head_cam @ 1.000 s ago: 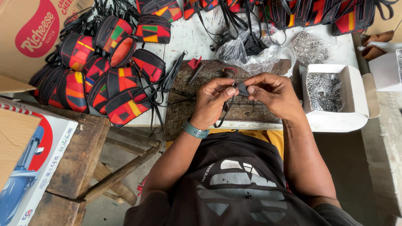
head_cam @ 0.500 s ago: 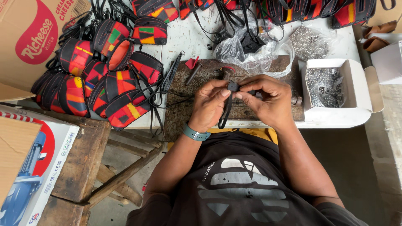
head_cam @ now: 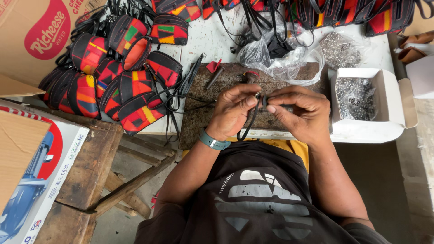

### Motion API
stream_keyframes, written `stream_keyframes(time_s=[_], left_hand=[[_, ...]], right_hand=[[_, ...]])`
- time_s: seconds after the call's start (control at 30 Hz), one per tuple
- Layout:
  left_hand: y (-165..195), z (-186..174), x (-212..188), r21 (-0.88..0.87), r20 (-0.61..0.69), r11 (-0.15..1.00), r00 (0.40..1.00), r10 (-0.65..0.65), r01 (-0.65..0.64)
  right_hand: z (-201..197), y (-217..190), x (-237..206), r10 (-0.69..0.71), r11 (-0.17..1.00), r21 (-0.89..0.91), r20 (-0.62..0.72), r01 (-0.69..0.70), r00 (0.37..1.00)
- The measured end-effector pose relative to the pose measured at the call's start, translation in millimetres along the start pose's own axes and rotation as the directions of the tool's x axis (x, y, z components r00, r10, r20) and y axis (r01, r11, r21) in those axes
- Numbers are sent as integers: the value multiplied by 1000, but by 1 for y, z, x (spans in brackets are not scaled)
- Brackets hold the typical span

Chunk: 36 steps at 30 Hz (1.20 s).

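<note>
My left hand (head_cam: 234, 110) and my right hand (head_cam: 302, 112) meet over a dark stone slab (head_cam: 199, 119) on the white table. Together they pinch a thin black strap (head_cam: 248, 125) whose loop hangs down below my left fingers. A small metal fitting sits at the strap's end between my fingertips. A teal watch band wraps my left wrist. A heap of small pouches (head_cam: 118, 81) in red, black, yellow and green lies to the left of my hands.
A white box (head_cam: 393, 113) of small metal fittings stands at the right. A clear plastic bag (head_cam: 280, 58) lies behind the slab, more pouches along the far edge. Cardboard cartons (head_cam: 31, 40) and a wooden bench (head_cam: 90, 167) are at the left.
My hands have stayed together on the strap, shifting a little toward me over the slab. The strap's loop hangs lower than before.
</note>
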State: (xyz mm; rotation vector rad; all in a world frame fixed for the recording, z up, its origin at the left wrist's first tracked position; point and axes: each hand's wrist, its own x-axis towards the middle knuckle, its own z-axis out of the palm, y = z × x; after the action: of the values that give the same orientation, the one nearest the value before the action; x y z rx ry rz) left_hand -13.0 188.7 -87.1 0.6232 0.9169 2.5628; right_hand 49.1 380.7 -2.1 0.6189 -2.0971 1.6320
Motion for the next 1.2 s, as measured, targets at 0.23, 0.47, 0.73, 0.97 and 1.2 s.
stream_keyframes(time_s=[0.23, 0.47, 0.73, 0.97, 1.2], left_hand=[[19, 4, 5, 162, 110, 981, 986, -121, 102], [38, 11, 5, 351, 249, 936, 964, -92, -2], [45, 21, 7, 519, 235, 852, 969, -72, -63], [28, 26, 0, 358, 152, 934, 987, -46, -11], [35, 21, 3, 337, 204, 940, 970, -129, 53]], right_hand=[[-6, -5, -1, -8, 999, 51, 60, 5, 998], [-3, -8, -5, -7, 998, 62, 39, 5, 999], [-2, -6, -8, -18, 997, 68, -31, 20, 999], [-9, -8, -10, -144, 989, -10, 22, 145, 989], [-11, -7, -14, 11, 991, 132, -16, -9, 1000]])
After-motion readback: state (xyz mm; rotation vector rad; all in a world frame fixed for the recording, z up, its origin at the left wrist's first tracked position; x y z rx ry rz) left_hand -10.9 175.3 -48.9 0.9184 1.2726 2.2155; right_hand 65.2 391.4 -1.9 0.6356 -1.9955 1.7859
